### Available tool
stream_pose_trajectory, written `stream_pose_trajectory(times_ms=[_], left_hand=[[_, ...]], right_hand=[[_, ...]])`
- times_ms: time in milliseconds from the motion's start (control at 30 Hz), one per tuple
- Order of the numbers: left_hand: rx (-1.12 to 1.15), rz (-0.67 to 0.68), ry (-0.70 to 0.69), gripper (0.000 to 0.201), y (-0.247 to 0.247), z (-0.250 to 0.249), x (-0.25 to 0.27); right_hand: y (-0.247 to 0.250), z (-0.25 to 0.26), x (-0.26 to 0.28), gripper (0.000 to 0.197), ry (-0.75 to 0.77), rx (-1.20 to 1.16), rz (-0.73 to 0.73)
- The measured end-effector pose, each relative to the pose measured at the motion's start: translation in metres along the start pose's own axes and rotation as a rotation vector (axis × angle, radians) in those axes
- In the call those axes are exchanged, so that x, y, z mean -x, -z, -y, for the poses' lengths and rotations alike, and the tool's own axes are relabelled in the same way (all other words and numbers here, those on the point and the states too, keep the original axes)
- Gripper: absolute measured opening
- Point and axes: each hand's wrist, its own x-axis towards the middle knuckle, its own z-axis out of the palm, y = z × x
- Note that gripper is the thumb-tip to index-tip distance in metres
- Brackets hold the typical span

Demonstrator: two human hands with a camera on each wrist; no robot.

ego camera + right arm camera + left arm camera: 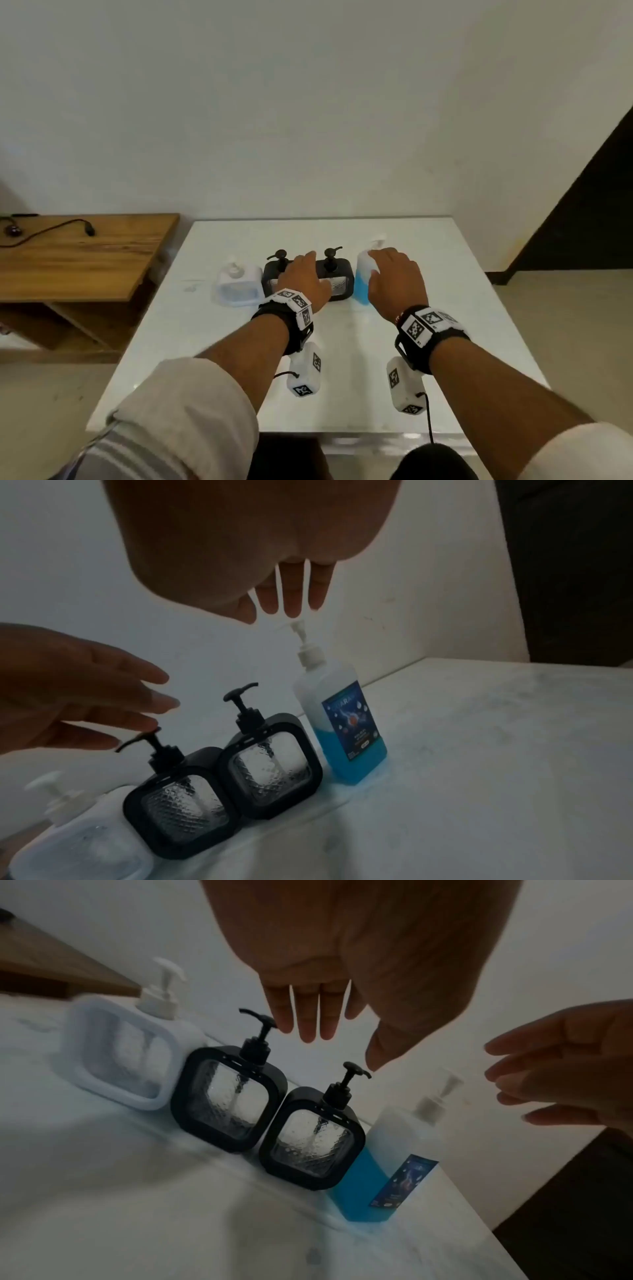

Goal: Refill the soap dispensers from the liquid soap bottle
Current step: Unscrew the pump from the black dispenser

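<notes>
Both hands' fingers spread loose, seemingly touching nothing, over black dispensers (226,1099) and soap bottle (342,723).

Black dispensers (311,1139): matt plastic frames, textured clear panels. Soap bottle (339,718): translucent plastic, glossy label. My table (342,359): glossy white.

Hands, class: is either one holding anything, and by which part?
Nothing is held. The left hand hovers open over the black dispensers; the right hand hovers above the soap bottle.
</notes>
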Motion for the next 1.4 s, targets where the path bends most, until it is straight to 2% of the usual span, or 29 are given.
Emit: stream_pose_trajectory(times_ms=[100,233,300,433,600,767,1000,1167,1300,1400], left_hand=[[0.019,-0.012,0.019,0.068,-0.011,0.001,-0.035],[-0.01,0.041,-0.001,0.064,-0.022,-0.004,-0.075],[-0.01,0.069,-0.022,0.052,-0.029,-0.005,-0.084],[-0.002,0.021,-0.058,0.025,-0.036,-0.004,-0.09],[0.022,0.026,-0.086,0.02,-0.032,0.001,-0.064],[0.085,0.045,-0.101,0.017,-0.02,0.014,-0.014],[0.14,0.072,-0.164,0.024,0.008,0.037,0.055],[0.224,0.033,-0.21,0.025,0.026,0.05,0.077],[0.313,0.003,-0.237,0.022,0.021,0.064,0.086],[0.365,0.02,-0.237,0.021,0.017,0.074,0.083]], right_hand=[[-0.019,-0.007,-0.015,0.036,-0.028,-0.094,-0.067],[-0.042,-0.011,-0.017,0.032,0.024,-0.168,-0.146],[-0.049,-0.012,-0.014,0.031,0.056,-0.172,-0.151],[-0.056,-0.012,-0.009,0.028,0.027,-0.198,-0.118],[-0.049,-0.004,0.0,0.029,-0.021,-0.197,-0.06],[-0.036,0.017,0.03,0.036,-0.05,-0.152,0.032],[-0.011,0.064,0.075,0.058,-0.072,-0.022,0.364],[-0.003,0.093,0.077,0.065,-0.065,0.012,0.409],[-0.008,0.105,0.069,0.068,-0.07,0.011,0.416],[-0.016,0.111,0.06,0.07,-0.069,0.03,0.473]])
